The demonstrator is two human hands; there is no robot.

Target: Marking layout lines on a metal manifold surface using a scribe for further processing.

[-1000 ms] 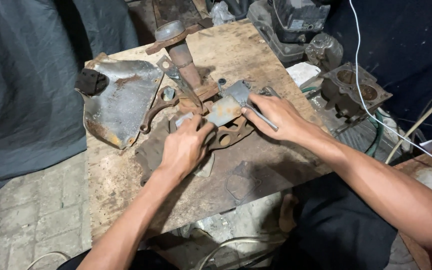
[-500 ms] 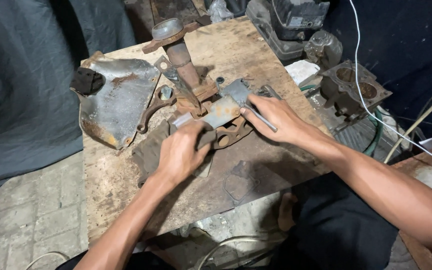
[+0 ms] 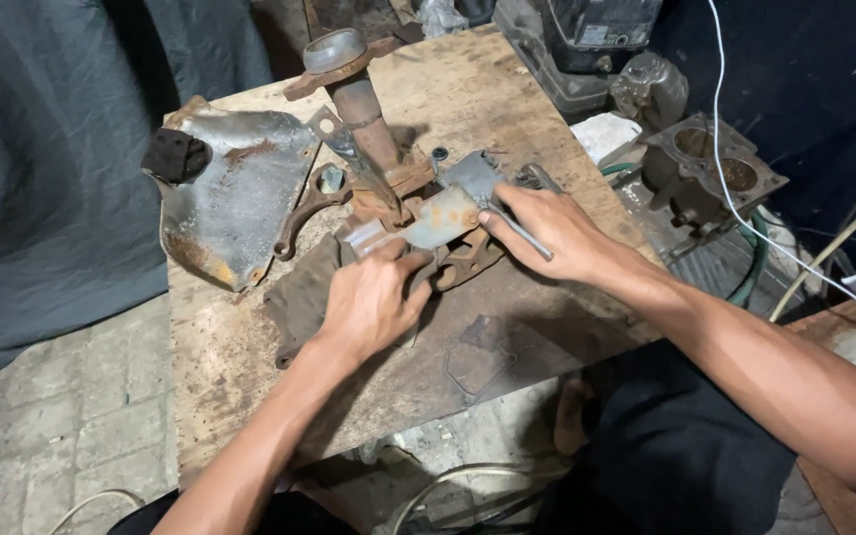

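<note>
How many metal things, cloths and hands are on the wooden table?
Metal things: 4, namely curved rusty plate, rusty strut part, flat grey plate, thin rod
Cloths: 1, brown rag
Hands: 2, left hand, right hand
Total: 7

Wooden workbench (image 3: 250, 367): your left hand (image 3: 374, 302) presses a rusty bracket (image 3: 428, 223); your right hand (image 3: 552, 228) grips a thin metal tool (image 3: 527, 238) against it. Beside it lies a rusted metal shield (image 3: 240, 198).

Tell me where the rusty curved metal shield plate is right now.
The rusty curved shield plate lies at the wooden table's far left, beside the upright rusty strut, beyond the left hand.
</note>
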